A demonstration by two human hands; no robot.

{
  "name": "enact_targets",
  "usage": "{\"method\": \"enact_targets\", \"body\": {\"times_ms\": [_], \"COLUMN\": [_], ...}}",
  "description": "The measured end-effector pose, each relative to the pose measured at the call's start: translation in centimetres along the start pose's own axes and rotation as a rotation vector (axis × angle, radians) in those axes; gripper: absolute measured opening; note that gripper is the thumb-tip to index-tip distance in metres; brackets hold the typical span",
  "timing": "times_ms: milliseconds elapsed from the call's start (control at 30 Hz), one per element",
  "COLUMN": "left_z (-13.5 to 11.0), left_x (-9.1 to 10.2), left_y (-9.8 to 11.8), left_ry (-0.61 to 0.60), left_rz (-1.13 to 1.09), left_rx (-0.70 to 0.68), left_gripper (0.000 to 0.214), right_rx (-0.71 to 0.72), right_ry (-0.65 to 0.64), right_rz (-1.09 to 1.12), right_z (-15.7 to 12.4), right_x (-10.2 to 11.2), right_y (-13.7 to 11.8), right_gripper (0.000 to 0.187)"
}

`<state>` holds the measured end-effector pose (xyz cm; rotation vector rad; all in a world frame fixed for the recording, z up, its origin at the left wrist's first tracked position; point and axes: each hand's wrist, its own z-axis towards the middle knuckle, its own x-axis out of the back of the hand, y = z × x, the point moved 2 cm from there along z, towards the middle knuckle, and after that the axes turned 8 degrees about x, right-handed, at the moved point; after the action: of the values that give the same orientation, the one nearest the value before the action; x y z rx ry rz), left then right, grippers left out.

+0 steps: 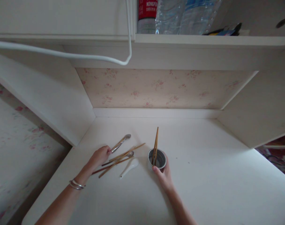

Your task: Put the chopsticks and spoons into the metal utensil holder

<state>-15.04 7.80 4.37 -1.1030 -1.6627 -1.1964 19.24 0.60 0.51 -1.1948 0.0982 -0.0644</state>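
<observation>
My left hand (99,156) is closed on the handle of a metal spoon (121,142), which points up and to the right off the white desk (203,175). My right hand (163,175) grips the near side of a small round cup (157,158). A pair of wooden chopsticks (155,145) stands in the cup, leaning away from me. Between my hands lie loose wooden chopsticks (123,154), a second metal spoon (129,154) and a white ceramic spoon (129,166).
The desk sits in a white alcove with floral wallpaper (156,89) at the back. A shelf (203,40) overhead holds water bottles (180,15). A white cable (86,56) hangs above. White panels close both sides.
</observation>
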Motion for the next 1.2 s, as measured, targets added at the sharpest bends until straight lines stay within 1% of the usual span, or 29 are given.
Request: {"method": "enact_targets", "body": {"times_ms": [100, 167, 200, 333, 400, 467, 533, 567, 633, 700, 767, 867, 967, 1067, 1200], "left_z": [-0.6, -1.4, -2.0, -4.7, -5.8, -6.6, -7.0, -7.0, -6.8, -6.2, -5.5, -4.7, -4.7, -4.9, -5.0], "left_x": [1.4, 2.9, 3.8, 7.2, 8.5, 9.4, 9.7, 9.6, 8.8, 7.2, 5.2, 2.1, 0.0, -1.0, -1.6], "left_y": [0.5, 1.7, 2.6, 7.4, 10.1, 12.7, 15.3, 16.5, 18.7, 20.1, 20.9, 20.9, 20.4, 20.0, 19.9], "left_ry": [0.032, 0.075, 0.094, 0.039, 0.03, 0.022, 0.001, -0.008, -0.012, -0.001, 0.029, 0.059, 0.057, 0.056, 0.074], "left_rz": [-0.021, -0.098, -0.174, -0.595, -0.812, -1.018, -1.185, -1.223, -1.224, -1.151, -1.037, -0.853, -0.751, -0.709, -0.69], "left_rx": [0.003, -0.019, -0.039, -0.153, -0.212, -0.278, -0.351, -0.383, -0.433, -0.463, -0.474, -0.467, -0.457, -0.45, -0.469], "left_gripper": [0.022, 0.024, 0.025, 0.035, 0.039, 0.036, 0.034, 0.033, 0.031, 0.029, 0.026, 0.023, 0.022, 0.022, 0.02], "right_rx": [0.001, 0.006, 0.01, 0.017, 0.013, 0.011, 0.009, 0.011, 0.02, 0.033, 0.042, 0.048, 0.059, 0.065, 0.053], "right_ry": [-0.002, -0.009, -0.007, 0.01, 0.011, 0.017, 0.022, 0.023, 0.026, 0.028, 0.031, 0.027, 0.027, 0.033, 0.02], "right_rz": [0.0, 0.008, 0.011, 0.005, 0.005, 0.009, 0.008, 0.008, 0.012, 0.027, 0.044, 0.055, 0.066, 0.074, 0.092], "right_z": [0.1, 0.1, 0.1, 0.1, 0.0, 0.0, -0.1, -0.1, 0.0, 0.1, 0.1, 0.3, 0.3, 0.4, 0.4], "right_x": [-0.1, -0.1, -0.1, -0.1, -0.1, -0.2, -0.2, -0.3, -0.4, -0.5, -0.6, -0.7, -0.7, -0.7, -0.7], "right_y": [-0.1, -0.1, -0.2, -0.1, 0.0, 0.0, -0.1, -0.2, -0.5, -0.7, -0.9, -1.2, -1.2, -1.2, -1.0], "right_gripper": [0.071, 0.071, 0.072, 0.072, 0.073, 0.073, 0.074, 0.073, 0.071, 0.07, 0.069, 0.069, 0.07, 0.071, 0.072]}}
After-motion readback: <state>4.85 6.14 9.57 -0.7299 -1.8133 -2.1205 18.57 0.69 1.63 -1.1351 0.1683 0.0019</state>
